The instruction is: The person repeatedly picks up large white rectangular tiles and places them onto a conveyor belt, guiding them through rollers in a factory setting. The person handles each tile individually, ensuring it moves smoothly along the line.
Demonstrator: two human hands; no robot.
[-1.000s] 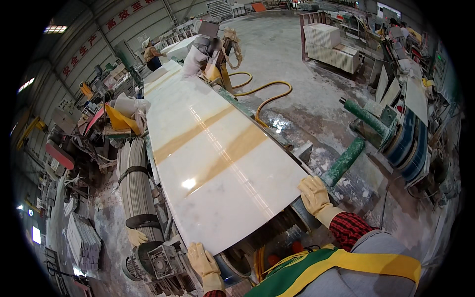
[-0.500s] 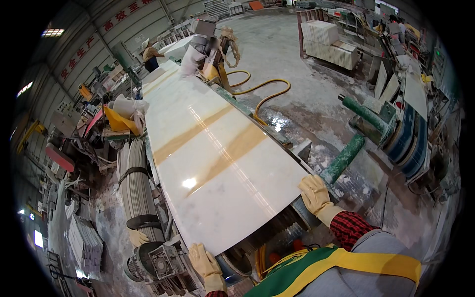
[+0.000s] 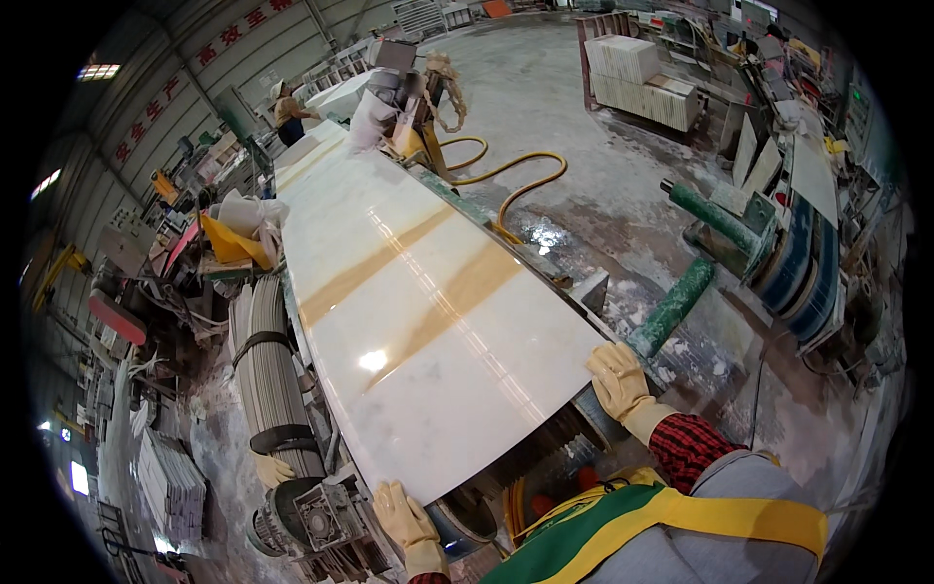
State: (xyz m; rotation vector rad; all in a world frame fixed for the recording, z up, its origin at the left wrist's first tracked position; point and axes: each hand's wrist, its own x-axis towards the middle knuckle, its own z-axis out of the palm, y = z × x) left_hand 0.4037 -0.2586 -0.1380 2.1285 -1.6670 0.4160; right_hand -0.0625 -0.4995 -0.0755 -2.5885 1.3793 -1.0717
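Head camera: my gloved left hand (image 3: 403, 523) and right hand (image 3: 618, 380), outstretched rather than clenched, rest at the near corners of a polished, brown-banded white stone slab (image 3: 443, 341) stretching ahead of me, which uneven pushing could skew.

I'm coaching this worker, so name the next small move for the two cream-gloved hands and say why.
Probably a small, even nudge of the glossy white stone slab with tan bands: the cream-gloved left hand is at its near left corner and the cream-gloved right hand at its near right corner, so pressing evenly might keep it straight.
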